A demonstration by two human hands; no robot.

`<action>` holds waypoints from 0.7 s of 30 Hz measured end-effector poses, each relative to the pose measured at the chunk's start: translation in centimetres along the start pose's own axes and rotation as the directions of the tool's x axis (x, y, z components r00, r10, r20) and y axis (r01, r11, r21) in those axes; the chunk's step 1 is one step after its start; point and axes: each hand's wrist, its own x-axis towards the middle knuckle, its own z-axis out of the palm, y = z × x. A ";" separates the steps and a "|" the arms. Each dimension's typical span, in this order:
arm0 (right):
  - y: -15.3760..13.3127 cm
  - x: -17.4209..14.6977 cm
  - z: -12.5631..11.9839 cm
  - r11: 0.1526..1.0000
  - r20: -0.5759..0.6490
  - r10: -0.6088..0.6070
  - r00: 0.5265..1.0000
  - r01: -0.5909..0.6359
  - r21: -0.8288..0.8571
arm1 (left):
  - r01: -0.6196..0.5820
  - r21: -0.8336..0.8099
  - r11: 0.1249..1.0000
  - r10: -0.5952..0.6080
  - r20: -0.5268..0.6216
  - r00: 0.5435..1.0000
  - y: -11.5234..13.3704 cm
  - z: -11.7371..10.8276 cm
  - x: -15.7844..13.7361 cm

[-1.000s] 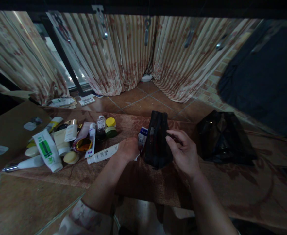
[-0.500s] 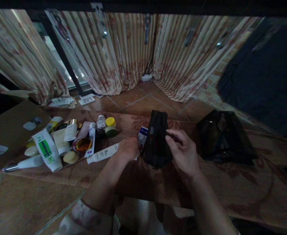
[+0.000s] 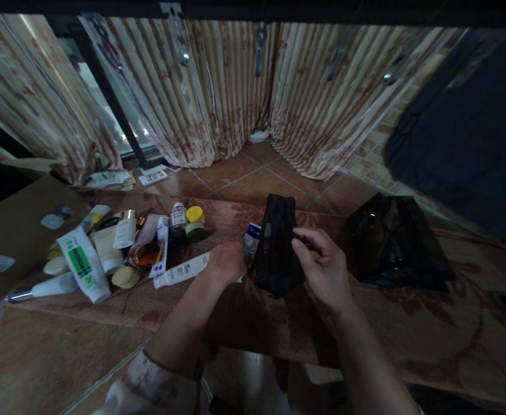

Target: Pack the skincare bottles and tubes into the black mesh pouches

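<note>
Presently, the table [image 3: 143, 300] is carrying a black pouch [image 3: 274, 248] between its near and far edges, contents not showing. Your right hand [image 3: 324, 265] is resting beside it, narrowly curled, any pinch unclear. Your left hand [image 3: 226, 264] is covering one end of a white tube [image 3: 186, 271], grip hidden. Toward the left edge, a green jar [image 3: 196, 232] is lying outside the pouch.

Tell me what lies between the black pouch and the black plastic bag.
In the head view, the right hand is between the black pouch and the black plastic bag, with patterned cloth beneath.
</note>
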 end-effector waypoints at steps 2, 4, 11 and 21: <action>0.0 0.0 0.0 1.000 0.003 0.008 1.000 -0.008 0.002 | 0.003 -0.003 1.000 -0.003 0.002 1.000 0.0 0.0 0.0; 0.1 0.0 0.0 1.000 0.005 0.018 1.000 -0.018 -0.001 | 0.005 -0.003 1.000 -0.005 0.003 1.000 0.0 0.0 0.0; 0.2 -0.1 0.2 1.000 -0.003 0.020 1.000 -0.020 0.004 | -0.002 0.013 1.000 0.002 -0.001 1.000 -0.2 0.2 0.2; 0.1 0.0 0.1 1.000 0.002 -0.004 1.000 0.004 -0.024 | -0.011 0.035 0.999 0.012 -0.020 1.000 -0.3 0.4 0.2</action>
